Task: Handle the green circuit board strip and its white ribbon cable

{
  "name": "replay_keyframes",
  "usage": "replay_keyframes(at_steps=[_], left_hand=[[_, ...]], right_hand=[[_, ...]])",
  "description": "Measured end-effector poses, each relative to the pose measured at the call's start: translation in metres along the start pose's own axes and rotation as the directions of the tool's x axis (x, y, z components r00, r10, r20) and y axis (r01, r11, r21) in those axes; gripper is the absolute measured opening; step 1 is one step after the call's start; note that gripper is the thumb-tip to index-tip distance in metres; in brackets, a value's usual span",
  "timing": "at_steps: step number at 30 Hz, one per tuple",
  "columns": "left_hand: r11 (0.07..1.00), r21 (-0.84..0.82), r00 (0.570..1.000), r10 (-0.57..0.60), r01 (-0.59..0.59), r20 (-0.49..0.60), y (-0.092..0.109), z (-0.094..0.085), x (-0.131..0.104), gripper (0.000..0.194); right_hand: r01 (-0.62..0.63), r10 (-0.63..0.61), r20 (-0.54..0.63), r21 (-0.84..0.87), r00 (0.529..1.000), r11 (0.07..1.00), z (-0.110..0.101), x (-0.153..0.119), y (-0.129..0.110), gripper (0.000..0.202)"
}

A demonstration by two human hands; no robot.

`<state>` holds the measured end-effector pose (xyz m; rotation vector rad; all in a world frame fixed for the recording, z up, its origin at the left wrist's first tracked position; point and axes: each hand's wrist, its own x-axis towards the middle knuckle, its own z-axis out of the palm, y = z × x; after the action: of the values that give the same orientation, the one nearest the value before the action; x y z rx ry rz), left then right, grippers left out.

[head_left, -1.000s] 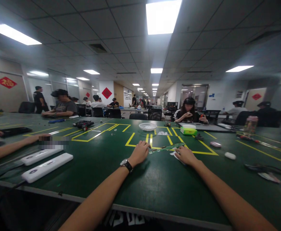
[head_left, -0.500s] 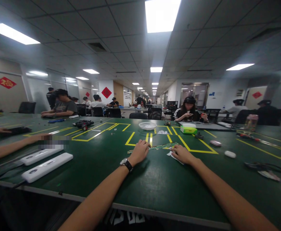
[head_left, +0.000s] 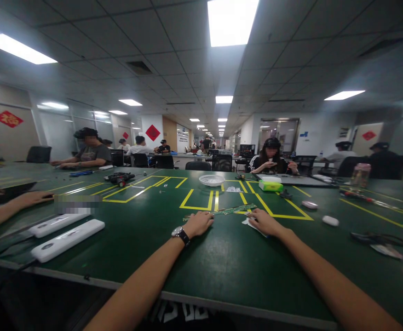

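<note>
A long, thin green circuit board (head_left: 235,210) lies slantwise across the table in front of me, its right end farther off. My left hand (head_left: 199,223), with a watch on the wrist, rests low by the board's left part, fingers loosely bent and apart from each other. Past that hand a small end piece of the board pokes out at the left. My right hand (head_left: 262,220) has its fingertips at the board's right end, the fingers curled over it. Under the right palm sits a crumpled white paper (head_left: 249,223), partly covered by the hand.
A white woven basket (head_left: 211,180) stands beyond the board. Two white power strips (head_left: 68,240) lie at left, near another person's hand (head_left: 32,200). To the right are a green pack (head_left: 270,186), a white mouse-like case (head_left: 330,221) and dark cables (head_left: 377,239). Another person sits opposite.
My left hand has dropped lower and drawn back from the board's near edge. My right hand has shifted slightly right. The neighbour's hand at left has moved left.
</note>
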<state>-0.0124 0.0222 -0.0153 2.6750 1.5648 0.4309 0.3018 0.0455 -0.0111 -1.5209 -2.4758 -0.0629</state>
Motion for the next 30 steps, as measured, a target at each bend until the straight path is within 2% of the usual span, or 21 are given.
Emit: replay_keyframes(at_steps=[3, 7, 10, 12, 14, 17, 21, 25, 28, 30], left_hand=[[0.998, 0.018, 0.997, -0.061, 0.062, -0.04, 0.002, -0.005, 0.0, 0.035], [0.983, 0.036, 0.98, -0.179, 0.183, -0.09, 0.007, -0.01, -0.001, 0.035], [0.98, 0.061, 0.971, -0.179, 0.191, -0.161, 0.011, -0.007, -0.002, 0.041], [0.984, 0.066, 0.97, -0.153, 0.168, -0.19, 0.013, -0.003, -0.001, 0.045], [0.988, 0.059, 0.979, -0.128, 0.139, -0.16, 0.016, 0.002, 0.0, 0.044], [0.991, 0.078, 0.986, -0.094, 0.105, -0.138, 0.021, 0.009, 0.002, 0.036], [0.992, 0.085, 0.986, -0.077, 0.091, -0.151, 0.027, 0.014, 0.004, 0.029], [0.991, -0.08, 0.988, -0.115, 0.107, -0.106, 0.028, 0.015, 0.008, 0.036], [0.94, -0.316, 0.985, -0.155, 0.126, -0.071, 0.023, 0.012, 0.014, 0.041], [0.903, -0.41, 0.984, -0.17, 0.132, -0.057, 0.019, 0.008, 0.017, 0.046]], right_hand=[[0.066, -0.065, -0.016, 0.097, 0.998, 0.993, -0.003, -0.001, -0.012, 0.035], [0.104, -0.101, -0.028, 0.142, 0.994, 0.984, -0.006, -0.002, -0.023, 0.026], [0.113, -0.107, -0.046, 0.131, 0.993, 0.985, -0.006, -0.003, -0.028, 0.025], [0.073, -0.067, -0.078, 0.075, 0.995, 0.994, -0.005, -0.002, -0.03, 0.029], [-0.022, 0.022, -0.104, -0.005, 0.994, 1.0, -0.003, -0.001, -0.032, 0.035], [-0.148, 0.14, -0.082, -0.107, 0.987, 0.983, 0.0, 0.001, -0.036, 0.041], [-0.151, 0.145, -0.066, -0.089, 0.987, 0.985, 0.004, 0.003, -0.042, 0.032], [-0.123, 0.131, -0.091, 0.088, 0.987, 0.988, 0.004, 0.003, -0.047, 0.022], [-0.114, 0.14, -0.107, 0.217, 0.984, 0.969, 0.004, 0.004, -0.053, 0.019], [-0.086, 0.136, -0.141, 0.315, 0.981, 0.945, 0.004, 0.006, -0.057, 0.016]])
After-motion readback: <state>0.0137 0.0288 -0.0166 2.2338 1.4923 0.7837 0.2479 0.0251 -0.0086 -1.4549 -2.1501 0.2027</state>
